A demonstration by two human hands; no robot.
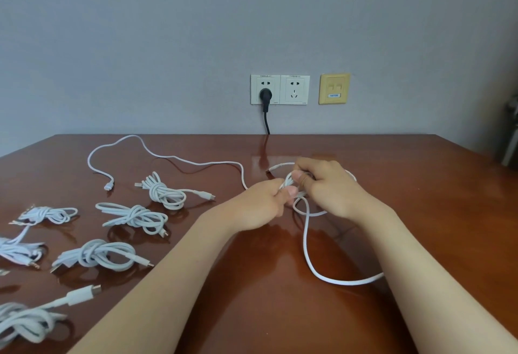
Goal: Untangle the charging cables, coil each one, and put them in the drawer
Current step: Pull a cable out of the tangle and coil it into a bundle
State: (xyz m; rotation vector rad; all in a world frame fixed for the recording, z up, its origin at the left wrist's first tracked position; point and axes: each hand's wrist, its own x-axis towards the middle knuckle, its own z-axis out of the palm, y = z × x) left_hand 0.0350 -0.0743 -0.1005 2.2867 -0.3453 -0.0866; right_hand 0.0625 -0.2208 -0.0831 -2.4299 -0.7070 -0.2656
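Starting nearest: one tied cable bundle with a chunky white plug lies at 8 o'clock in the frame, on the brown table. A long slack loop of the white cable lies flat on the table at 5 o'clock from the hands and passes under the right forearm. Other tied bundles sit at 8 to 9 o'clock from the hands, spread out and apart from each other. Both hands meet right of table centre. Left hand: fingers curled, thumb and forefinger pinching the white cable. Right hand: just beside it at its 2 o'clock, thumb clamping several turns of the same cable against curled fingers. A connector end pokes out at 10 o'clock from the right hand. Loose cable snakes across the far table at 10 o'clock, with one end behind the left hand; can't tell if it's the same cable. On the wall at 12 o'clock is a double socket with a black plug in its left outlet, its cord dropping behind the table. A yellow wall plate sits at the socket's 3 o'clock.
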